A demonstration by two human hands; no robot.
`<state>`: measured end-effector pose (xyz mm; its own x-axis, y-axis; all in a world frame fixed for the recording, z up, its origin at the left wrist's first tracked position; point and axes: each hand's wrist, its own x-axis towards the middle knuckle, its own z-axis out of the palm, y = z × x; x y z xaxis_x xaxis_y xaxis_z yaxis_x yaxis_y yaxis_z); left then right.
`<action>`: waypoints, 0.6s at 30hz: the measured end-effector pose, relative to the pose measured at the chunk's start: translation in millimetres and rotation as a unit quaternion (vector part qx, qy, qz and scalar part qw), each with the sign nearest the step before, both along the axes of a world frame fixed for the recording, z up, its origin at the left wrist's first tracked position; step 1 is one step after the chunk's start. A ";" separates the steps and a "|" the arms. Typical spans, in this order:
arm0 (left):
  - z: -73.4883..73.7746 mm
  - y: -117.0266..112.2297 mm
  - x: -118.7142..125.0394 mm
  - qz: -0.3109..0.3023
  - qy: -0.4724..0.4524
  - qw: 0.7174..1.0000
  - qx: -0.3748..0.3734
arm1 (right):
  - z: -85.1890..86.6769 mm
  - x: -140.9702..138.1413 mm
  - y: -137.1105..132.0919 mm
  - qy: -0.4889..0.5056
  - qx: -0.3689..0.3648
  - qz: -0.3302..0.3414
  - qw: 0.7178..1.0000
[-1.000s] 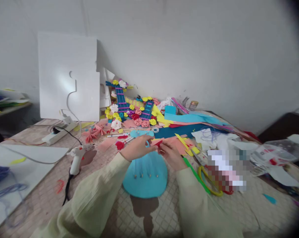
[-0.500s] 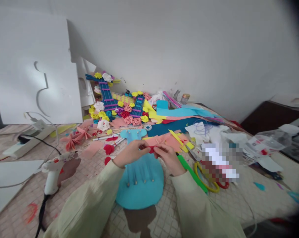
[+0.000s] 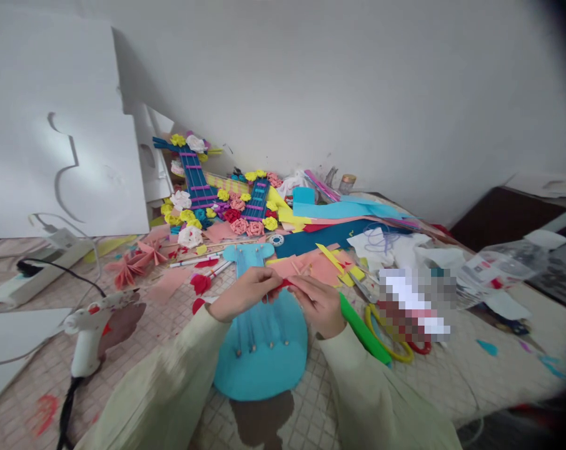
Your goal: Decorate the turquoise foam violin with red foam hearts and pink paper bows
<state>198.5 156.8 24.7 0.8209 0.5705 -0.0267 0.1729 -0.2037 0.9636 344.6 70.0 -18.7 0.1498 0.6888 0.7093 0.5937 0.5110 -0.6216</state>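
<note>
Between my fingertips is a small piece of red paper. My left hand pinches its left side, and my right hand pinches the right side. Both hands are over a light-blue guitar-shaped cutout, which lies flat with dark strings running down it to small pegs. Fingers cover the middle of the cutout and much of the red piece. Left of my left hand lie red paper petals. Close to my right forearm is a green paper roll.
A white glue gun rests at left, its cord running toward me. Scissors with yellow and red handles lie right. Paper-flower-decorated blue guitar shapes stand at the back. A power strip, paper scraps and a plastic bottle lie around.
The view has shifted slightly, so the table things sit a little further left. My right hand has turned, its back now more visible; both hands still pinch the red paper.
</note>
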 end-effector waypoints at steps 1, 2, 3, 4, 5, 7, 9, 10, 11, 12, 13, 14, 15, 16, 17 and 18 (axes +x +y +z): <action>1.5 -1.2 0.7 0.004 -0.013 1.000 0.018 | -0.4 -0.4 -0.5 0.037 -0.014 -0.002 0.999; 3.2 -2.7 1.2 0.015 -0.021 0.999 0.040 | -0.6 -0.9 -0.7 0.088 -0.040 0.004 0.995; 4.8 -4.1 1.6 0.030 -0.025 0.997 0.065 | -0.5 -1.6 -0.7 0.144 -0.073 0.017 0.987; 6.2 -5.6 2.0 0.042 -0.022 0.995 0.091 | 0.1 -2.2 -0.3 0.196 -0.104 0.033 0.975; 7.3 -6.9 2.2 0.052 -0.018 0.992 0.114 | 1.1 -2.7 0.2 0.238 -0.129 0.049 0.961; 8.4 -8.8 2.8 0.061 -0.008 0.987 0.151 | 4.6 -3.1 1.2 0.282 -0.159 0.073 0.943; 8.1 -10.0 3.5 0.060 -0.002 0.985 0.163 | 9.1 -2.6 1.3 0.291 -0.174 0.076 0.938; 7.7 -10.4 3.9 0.055 0.000 0.986 0.159 | 11.1 -2.2 1.1 0.288 -0.180 0.077 0.937; 7.3 -10.8 4.3 0.049 0.001 0.987 0.153 | 12.8 -1.7 0.6 0.283 -0.188 0.079 0.937; 7.0 -11.1 4.6 0.041 0.002 0.989 0.145 | 13.8 -1.3 0.3 0.278 -0.193 0.082 0.937; 6.8 -11.5 4.9 0.034 0.003 0.990 0.138 | 14.2 -0.9 0.1 0.275 -0.196 0.084 0.937; 6.7 -11.8 5.2 0.029 0.004 0.991 0.134 | 14.1 -0.7 0.2 0.275 -0.196 0.087 0.937; 6.7 -12.2 5.3 0.027 0.005 0.991 0.133 | 13.7 -0.7 0.7 0.276 -0.195 0.090 0.937; 6.8 -12.5 5.4 0.027 0.006 0.991 0.133 | 13.2 -0.8 1.4 0.280 -0.191 0.090 0.937; 7.2 -12.7 5.2 0.027 0.006 0.991 0.133 | 13.1 -0.9 2.1 0.285 -0.185 0.090 0.936; 7.7 -12.9 4.9 0.028 0.007 0.991 0.133 | 13.6 -0.6 2.4 0.290 -0.179 0.085 0.936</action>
